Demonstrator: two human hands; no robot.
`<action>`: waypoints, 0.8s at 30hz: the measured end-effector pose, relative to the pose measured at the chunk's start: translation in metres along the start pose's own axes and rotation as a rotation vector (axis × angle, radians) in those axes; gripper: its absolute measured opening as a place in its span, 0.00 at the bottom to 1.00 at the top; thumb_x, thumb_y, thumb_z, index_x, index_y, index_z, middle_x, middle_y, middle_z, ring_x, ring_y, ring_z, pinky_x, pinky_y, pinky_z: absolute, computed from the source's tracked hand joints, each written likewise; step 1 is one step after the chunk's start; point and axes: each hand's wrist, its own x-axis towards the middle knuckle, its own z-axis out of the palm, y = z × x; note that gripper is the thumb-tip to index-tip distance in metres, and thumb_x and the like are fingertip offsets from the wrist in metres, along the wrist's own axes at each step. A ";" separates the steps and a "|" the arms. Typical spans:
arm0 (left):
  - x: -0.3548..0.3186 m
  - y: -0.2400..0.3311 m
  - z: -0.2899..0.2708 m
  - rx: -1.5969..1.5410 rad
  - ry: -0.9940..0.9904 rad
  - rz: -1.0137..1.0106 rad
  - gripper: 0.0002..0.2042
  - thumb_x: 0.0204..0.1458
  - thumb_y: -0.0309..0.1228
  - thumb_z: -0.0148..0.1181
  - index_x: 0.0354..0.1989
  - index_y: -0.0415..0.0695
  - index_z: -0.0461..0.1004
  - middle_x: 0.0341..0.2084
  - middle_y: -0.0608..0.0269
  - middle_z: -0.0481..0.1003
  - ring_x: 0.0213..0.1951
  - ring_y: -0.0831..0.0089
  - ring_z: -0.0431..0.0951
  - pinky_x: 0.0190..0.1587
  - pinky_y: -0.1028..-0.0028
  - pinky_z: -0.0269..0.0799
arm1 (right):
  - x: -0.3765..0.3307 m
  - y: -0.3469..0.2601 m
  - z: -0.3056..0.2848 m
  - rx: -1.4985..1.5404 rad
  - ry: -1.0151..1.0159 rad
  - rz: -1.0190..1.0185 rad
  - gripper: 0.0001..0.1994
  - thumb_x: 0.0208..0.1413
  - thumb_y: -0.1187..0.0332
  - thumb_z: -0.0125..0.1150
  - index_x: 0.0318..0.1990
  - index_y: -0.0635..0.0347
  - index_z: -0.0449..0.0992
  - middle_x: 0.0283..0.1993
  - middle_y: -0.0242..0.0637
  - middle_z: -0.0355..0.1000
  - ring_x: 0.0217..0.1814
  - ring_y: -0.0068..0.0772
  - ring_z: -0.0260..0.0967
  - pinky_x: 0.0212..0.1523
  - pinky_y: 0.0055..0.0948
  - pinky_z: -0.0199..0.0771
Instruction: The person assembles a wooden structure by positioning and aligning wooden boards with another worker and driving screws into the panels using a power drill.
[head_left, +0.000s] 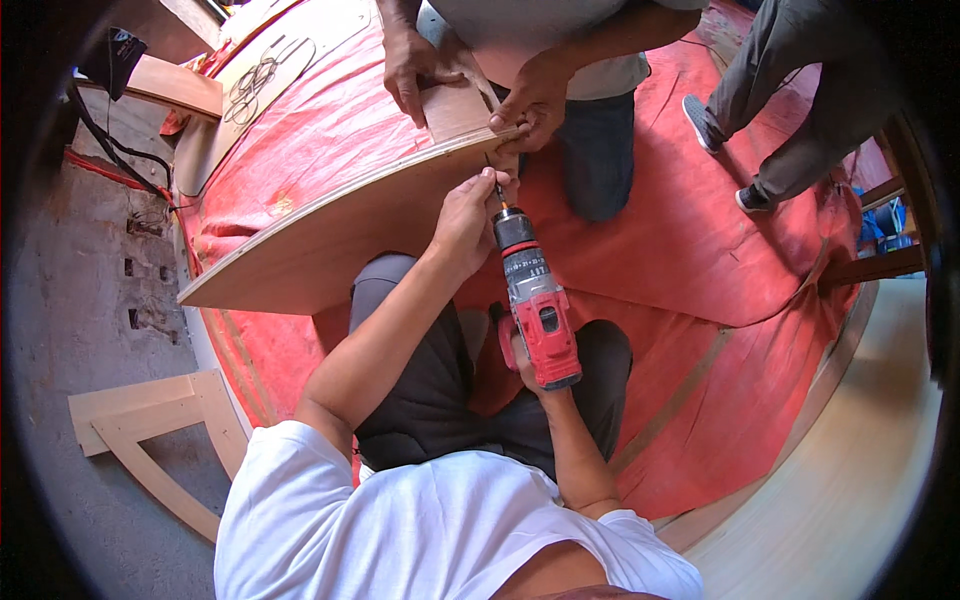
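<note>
Holding a red drill (pixel 538 320), the right hand (pixel 520 355) sits low by the person's knees, its fingers wrapped tight round the grip, though the drill body hides most of them. The drill points up and away, and its thin bit (pixel 497 185) meets the edge of a long curved wooden board (pixel 330 225). The left hand (pixel 468 215) is up at the tip of the drill, fingers pinched close around the bit or a small screw there; it is too small to tell which. This hand rests against the edge of the board.

The person kneels in dark trousers and a white shirt on a big red sheet (pixel 690 230) that covers the floor. The curved board stands on its edge and runs from the left side across to the middle, just past the knees.

On the far side of the board, another person crouches. That helper's two hands (pixel 415 65) (pixel 535 100) press a smaller flat piece of wood (pixel 455 110) down against the top of the curved board, right beside the drill bit. The fingers are bent over the wood and hold it firm.

Further off to the right, a third person's legs and shoes (pixel 705 120) stand on the red sheet. On the left, a pale wooden frame (pixel 150 430) lies on the grey floor, and black cables (pixel 110 140) trail near the top corner
</note>
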 end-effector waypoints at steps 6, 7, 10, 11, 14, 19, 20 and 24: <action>0.003 -0.004 -0.004 0.019 -0.027 0.041 0.11 0.59 0.35 0.45 0.32 0.40 0.68 0.35 0.58 0.72 0.39 0.72 0.72 0.44 0.72 0.66 | -0.007 0.007 0.005 0.168 -0.040 0.157 0.19 0.40 0.64 0.60 0.43 0.55 0.70 0.44 0.45 0.66 0.42 0.49 0.66 0.38 0.42 0.69; 0.001 -0.002 -0.003 0.017 -0.025 0.046 0.11 0.59 0.35 0.45 0.32 0.40 0.68 0.35 0.58 0.72 0.39 0.72 0.72 0.44 0.72 0.66 | -0.004 0.003 0.001 0.127 -0.026 0.107 0.18 0.40 0.65 0.60 0.42 0.55 0.70 0.43 0.45 0.66 0.41 0.49 0.66 0.38 0.43 0.69; -0.008 -0.002 -0.001 0.073 -0.047 0.107 0.12 0.59 0.36 0.43 0.33 0.40 0.68 0.36 0.57 0.73 0.39 0.72 0.72 0.43 0.72 0.66 | 0.001 -0.004 -0.004 0.009 0.006 -0.007 0.15 0.41 0.66 0.59 0.40 0.54 0.70 0.41 0.44 0.67 0.38 0.49 0.67 0.35 0.44 0.69; -0.009 -0.006 -0.002 0.132 -0.041 0.171 0.12 0.60 0.36 0.42 0.33 0.40 0.68 0.35 0.57 0.73 0.38 0.72 0.72 0.43 0.72 0.66 | 0.001 -0.005 -0.004 -0.070 0.028 -0.066 0.14 0.42 0.67 0.59 0.39 0.54 0.70 0.39 0.43 0.67 0.36 0.48 0.67 0.34 0.44 0.69; -0.024 -0.008 -0.005 0.199 0.012 0.205 0.14 0.60 0.37 0.40 0.33 0.40 0.68 0.34 0.57 0.73 0.37 0.72 0.72 0.42 0.71 0.67 | -0.016 -0.003 0.003 -0.044 -0.006 -0.088 0.11 0.43 0.68 0.58 0.37 0.53 0.71 0.35 0.42 0.67 0.34 0.48 0.67 0.31 0.44 0.69; -0.021 -0.003 -0.018 0.252 0.003 0.210 0.15 0.61 0.38 0.38 0.33 0.40 0.68 0.35 0.58 0.73 0.36 0.73 0.72 0.42 0.73 0.67 | -0.020 -0.012 0.008 0.031 -0.007 -0.023 0.09 0.43 0.67 0.58 0.35 0.53 0.72 0.33 0.42 0.67 0.36 0.48 0.66 0.31 0.44 0.69; -0.020 -0.003 -0.017 0.238 0.012 0.211 0.15 0.61 0.38 0.38 0.33 0.40 0.68 0.35 0.58 0.73 0.36 0.73 0.72 0.42 0.73 0.67 | -0.017 -0.012 0.008 0.024 0.018 -0.030 0.09 0.43 0.66 0.58 0.35 0.53 0.72 0.33 0.42 0.68 0.37 0.49 0.66 0.32 0.44 0.69; -0.015 -0.003 -0.020 0.359 0.099 0.252 0.16 0.60 0.38 0.40 0.30 0.40 0.70 0.27 0.64 0.71 0.30 0.78 0.68 0.36 0.77 0.64 | -0.025 0.002 0.010 0.007 -0.169 0.122 0.16 0.42 0.69 0.58 0.42 0.60 0.70 0.39 0.41 0.68 0.43 0.44 0.65 0.45 0.38 0.65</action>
